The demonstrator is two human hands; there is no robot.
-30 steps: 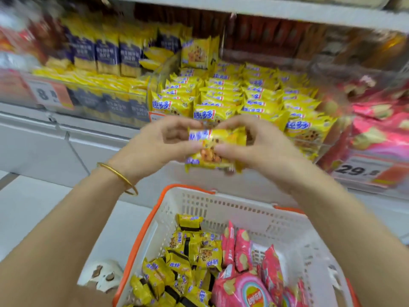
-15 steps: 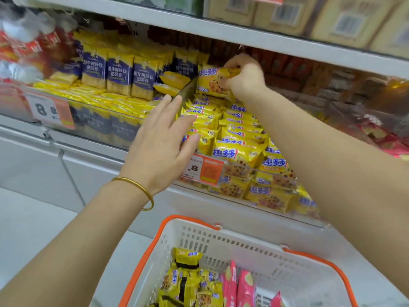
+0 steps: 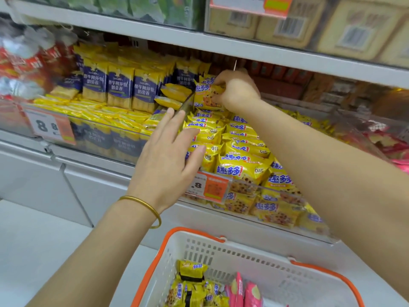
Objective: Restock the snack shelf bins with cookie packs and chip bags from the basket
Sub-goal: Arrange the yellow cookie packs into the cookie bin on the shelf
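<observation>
The right hand [image 3: 238, 90] pinches one yellow cookie pack [image 3: 205, 94] by its right edge, at the back of the cookie bin [image 3: 254, 185]. The pack stands up, front facing out. The left hand [image 3: 168, 158] is flat over the front packs. Two pink chip bags [image 3: 252, 293] stand in the basket [image 3: 221, 251].

Obscured, cropped and illegible items, head view.

The lower edge cuts the basket [image 3: 254, 262], so its cookie packs [image 3: 192, 286] and pink chip bags [image 3: 243, 293] show only in part. The left hand [image 3: 163, 160] covers the leading digits of the orange price tag [image 3: 210, 186]; only ".8" reads. The right hand [image 3: 238, 90] hides the right side of the held pack [image 3: 207, 94] it grips. The red packs [image 3: 26, 63] at far left and the upper-shelf boxes [image 3: 332, 25] are blurred, their print illegible.
</observation>
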